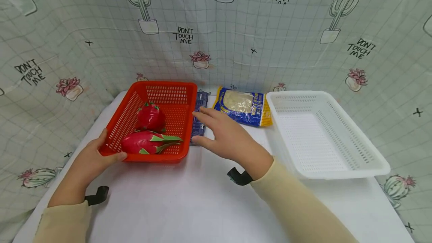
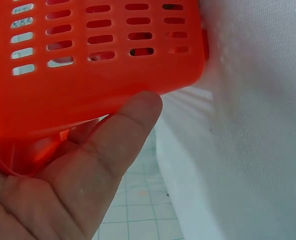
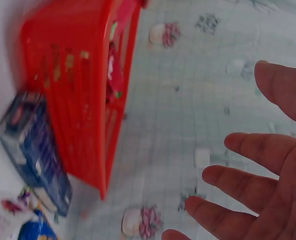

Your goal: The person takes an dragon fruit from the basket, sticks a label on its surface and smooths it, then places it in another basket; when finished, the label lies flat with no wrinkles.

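Observation:
My left hand (image 1: 89, 160) grips the near left corner of a red plastic basket (image 1: 155, 158). In the left wrist view the thumb (image 2: 133, 120) lies along the outside of the slotted wall. Inside the basket are two dragon fruits: a rounder one (image 1: 150, 117) behind and a longer one (image 1: 140, 141) with green leaf tips lying in front. Just right of the basket my right hand (image 1: 226, 134) is held in the air with its fingers spread and holding nothing. Below its fingertips, a dark blue box (image 1: 199, 125) lies along the basket's right side, partly hidden by the hand.
A blue and yellow packet (image 1: 241, 104) with a clear window lies at the back middle. To the right stands a white slotted basket (image 1: 314, 138). A cloth (image 1: 256, 18) printed with cacti hangs behind and around the white table (image 1: 168, 205).

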The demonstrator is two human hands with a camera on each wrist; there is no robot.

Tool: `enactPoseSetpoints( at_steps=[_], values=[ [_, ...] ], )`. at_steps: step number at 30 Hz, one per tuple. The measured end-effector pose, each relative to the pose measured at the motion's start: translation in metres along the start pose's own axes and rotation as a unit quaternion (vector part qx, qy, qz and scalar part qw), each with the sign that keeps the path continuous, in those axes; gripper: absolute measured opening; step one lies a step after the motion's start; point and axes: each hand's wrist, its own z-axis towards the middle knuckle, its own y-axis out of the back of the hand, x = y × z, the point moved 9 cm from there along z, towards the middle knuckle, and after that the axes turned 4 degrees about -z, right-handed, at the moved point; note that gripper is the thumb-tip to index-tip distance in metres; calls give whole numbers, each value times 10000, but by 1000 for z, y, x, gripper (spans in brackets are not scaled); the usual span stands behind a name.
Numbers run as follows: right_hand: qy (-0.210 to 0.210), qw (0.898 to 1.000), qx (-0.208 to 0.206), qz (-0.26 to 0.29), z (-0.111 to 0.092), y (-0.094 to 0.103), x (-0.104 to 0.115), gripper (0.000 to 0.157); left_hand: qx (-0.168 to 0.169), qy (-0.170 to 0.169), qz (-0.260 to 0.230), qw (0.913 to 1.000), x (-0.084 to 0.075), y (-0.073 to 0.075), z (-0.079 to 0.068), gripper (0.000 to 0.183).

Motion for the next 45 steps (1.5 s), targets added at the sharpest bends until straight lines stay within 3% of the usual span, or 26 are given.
enactPoseSetpoints(
  at_steps=[10,16,20,26,38,42,45],
  values=[
    [748,9968,217,-160,39,-45,61,63,-51,-100,41,9999,1,-2,1,120],
    [750,9942,622,452,53,-92,84,67,-35,-8,43,10000,5,1,-1,120],
    [584,9942,653,631,60,-114,88,69,-27,-24,-15,10000,6,2,-1,118],
    [270,9958,756,450,75,-126,88,71,-71,-73,-80,9999,7,4,-2,117],
    [-162,9863,1584,429,93,-144,86,70,-90,-110,-168,9998,5,4,-2,115],
    [-148,9798,1970,300,96,-145,83,67,-78,-38,-251,9996,5,1,-1,117],
    [-95,9668,2554,-6,98,-141,80,68,-57,41,-315,9995,5,-2,0,118]
  ],
)
